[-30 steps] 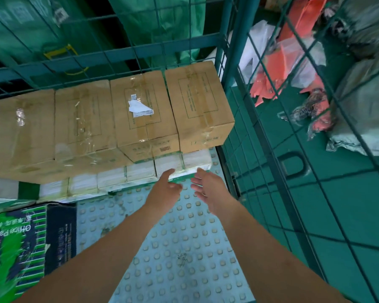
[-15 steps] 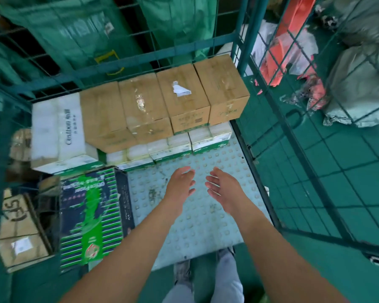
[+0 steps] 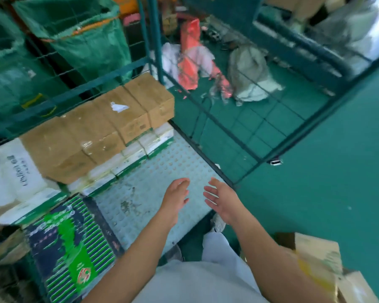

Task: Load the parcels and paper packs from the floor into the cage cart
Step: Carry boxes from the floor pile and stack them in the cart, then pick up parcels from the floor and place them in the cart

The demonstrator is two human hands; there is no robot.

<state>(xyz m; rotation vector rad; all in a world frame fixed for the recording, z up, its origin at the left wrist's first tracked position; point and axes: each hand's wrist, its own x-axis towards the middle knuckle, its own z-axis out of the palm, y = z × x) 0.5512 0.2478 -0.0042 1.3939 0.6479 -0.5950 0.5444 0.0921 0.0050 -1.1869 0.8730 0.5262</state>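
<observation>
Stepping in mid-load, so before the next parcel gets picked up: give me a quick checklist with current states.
1. Left hand free: ok, fingers relaxed, holding nothing.
2. Right hand free: ok, open and holding nothing.
3. Free space on the cart floor: ok, studded deck bare in front of the stack.
4. Brown boxes seated: cannot tell, the row overhangs the white packs beneath; image blurred.
5. Next parcel available: ok, cardboard box lies on the floor at the person's right.
</observation>
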